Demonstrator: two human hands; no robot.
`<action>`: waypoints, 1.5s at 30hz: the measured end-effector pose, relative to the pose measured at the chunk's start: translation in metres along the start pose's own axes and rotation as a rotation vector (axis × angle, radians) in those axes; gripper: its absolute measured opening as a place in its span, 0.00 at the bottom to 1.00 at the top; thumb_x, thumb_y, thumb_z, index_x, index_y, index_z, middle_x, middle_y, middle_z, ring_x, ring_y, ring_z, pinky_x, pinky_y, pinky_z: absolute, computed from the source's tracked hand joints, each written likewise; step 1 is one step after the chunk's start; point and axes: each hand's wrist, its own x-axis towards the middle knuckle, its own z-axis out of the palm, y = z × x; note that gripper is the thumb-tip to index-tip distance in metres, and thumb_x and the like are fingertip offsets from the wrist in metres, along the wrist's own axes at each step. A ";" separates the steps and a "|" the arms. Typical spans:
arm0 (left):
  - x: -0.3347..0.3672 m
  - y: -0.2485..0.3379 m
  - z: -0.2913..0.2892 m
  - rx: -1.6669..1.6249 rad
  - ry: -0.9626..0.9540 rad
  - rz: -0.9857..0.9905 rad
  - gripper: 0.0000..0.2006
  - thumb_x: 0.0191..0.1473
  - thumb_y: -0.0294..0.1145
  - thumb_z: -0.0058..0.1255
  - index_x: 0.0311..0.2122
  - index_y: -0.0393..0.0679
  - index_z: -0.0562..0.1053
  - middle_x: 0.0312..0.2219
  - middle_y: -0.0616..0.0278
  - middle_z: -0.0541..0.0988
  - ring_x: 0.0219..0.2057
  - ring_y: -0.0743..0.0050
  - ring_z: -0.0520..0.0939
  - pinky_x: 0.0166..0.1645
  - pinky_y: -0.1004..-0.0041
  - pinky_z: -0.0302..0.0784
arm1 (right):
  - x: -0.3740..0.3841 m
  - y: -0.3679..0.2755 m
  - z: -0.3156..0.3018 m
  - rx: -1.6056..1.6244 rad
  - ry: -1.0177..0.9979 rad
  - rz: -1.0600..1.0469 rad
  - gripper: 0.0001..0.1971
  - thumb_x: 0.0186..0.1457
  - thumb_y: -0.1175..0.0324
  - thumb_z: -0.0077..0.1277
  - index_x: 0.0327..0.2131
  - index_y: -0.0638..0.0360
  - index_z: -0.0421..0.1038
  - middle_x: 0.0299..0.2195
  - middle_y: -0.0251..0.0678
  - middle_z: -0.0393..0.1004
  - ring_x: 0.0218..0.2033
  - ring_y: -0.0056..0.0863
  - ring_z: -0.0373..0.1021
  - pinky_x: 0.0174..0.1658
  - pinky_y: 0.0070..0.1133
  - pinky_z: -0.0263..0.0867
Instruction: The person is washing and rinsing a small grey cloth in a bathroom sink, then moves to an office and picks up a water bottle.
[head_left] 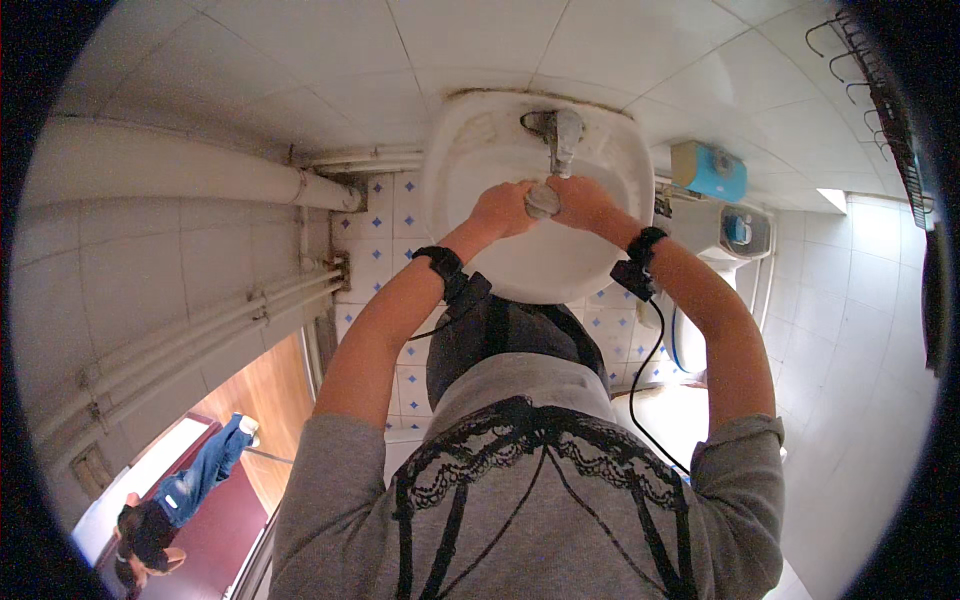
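Observation:
Below the metal faucet (565,140), my two hands meet over the white washbasin (530,275). Between them is a small, rounded, greyish thing (542,202); its kind is too blurred to tell. My left hand (503,209) is closed against its left side. From the right, my right hand (587,204) closes on it just under the spout. The fingertips of both hands are mostly hidden. Black straps with small dark boxes circle both wrists, and a cable (655,350) hangs from the right one.
A toilet (735,235) stands right of the basin, with a blue box (715,172) near its tank. Pipes (200,345) run along the left wall. Hooks (860,90) hang at upper right. Beyond the doorway at lower left, another person (175,500) is visible.

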 end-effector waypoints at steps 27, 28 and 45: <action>-0.010 0.004 -0.004 -0.325 -0.152 -0.186 0.32 0.35 0.53 0.52 0.44 0.41 0.64 0.34 0.50 0.73 0.38 0.53 0.72 0.41 0.66 0.68 | -0.029 0.005 -0.010 0.178 0.202 0.153 0.17 0.33 0.65 0.54 0.31 0.58 0.64 0.23 0.46 0.69 0.28 0.44 0.67 0.32 0.34 0.62; -0.009 -0.002 -0.009 -0.320 -0.149 -0.179 0.32 0.35 0.53 0.52 0.44 0.41 0.64 0.34 0.50 0.73 0.38 0.53 0.72 0.41 0.66 0.68 | -0.033 -0.001 -0.016 0.159 0.197 0.163 0.17 0.33 0.66 0.53 0.31 0.58 0.64 0.23 0.46 0.69 0.28 0.45 0.66 0.31 0.34 0.62; 0.006 0.048 -0.041 0.107 -0.017 0.163 0.13 0.35 0.39 0.49 0.28 0.43 0.69 0.24 0.53 0.75 0.28 0.52 0.74 0.32 0.60 0.70 | -0.020 -0.014 -0.048 -0.204 0.188 0.029 0.14 0.36 0.68 0.49 0.30 0.58 0.62 0.18 0.41 0.69 0.24 0.40 0.68 0.27 0.31 0.63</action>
